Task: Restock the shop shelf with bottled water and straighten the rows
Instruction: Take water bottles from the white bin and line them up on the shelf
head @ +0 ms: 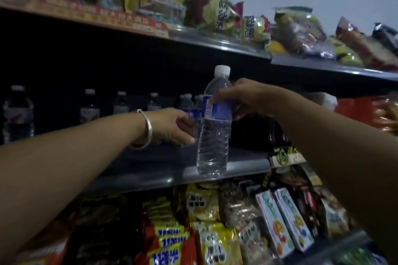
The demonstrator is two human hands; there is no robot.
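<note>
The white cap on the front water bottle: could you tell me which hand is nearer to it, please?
Right. The right hand pinches the front water bottle at its label, just below the white cap; the left hand is lower, at its left.

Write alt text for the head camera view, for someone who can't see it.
The right hand grips a water bottle by its blue label, standing it at the shelf front edge. The left hand reaches to bottles behind; snack packets fill the shelves above and below.

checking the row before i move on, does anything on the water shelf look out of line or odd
One water bottle stands alone at the shelf's front edge, ahead of the back row; the right hand grips its label. That row is unevenly spaced. No spills or damage visible.
</note>
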